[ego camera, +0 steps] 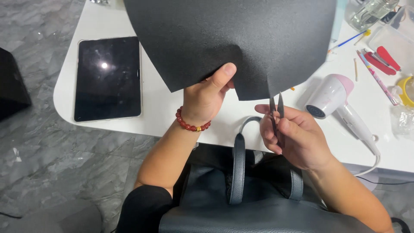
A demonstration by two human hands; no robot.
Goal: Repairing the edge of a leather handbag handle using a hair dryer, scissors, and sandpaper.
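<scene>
My left hand [206, 98] grips the lower edge of a large black foam sheet [233, 39], thumb on top, holding it up over the white table [168, 108]. A red bead bracelet [192, 124] circles that wrist. My right hand [293, 138] holds small thread snips [276, 113] with the two blades pointing up and slightly apart, their tips at the sheet's bottom edge where a short slit shows. A dark leather bag [241, 194] with straps lies in my lap below both hands.
A dark tablet [108, 77] lies on the table at left. A white and pink hair dryer [340, 105] with its cord lies at right. Beyond it are pens, red-handled tools [384, 60], a clear bottle [371, 13] and a plastic box. Grey marble floor lies at left.
</scene>
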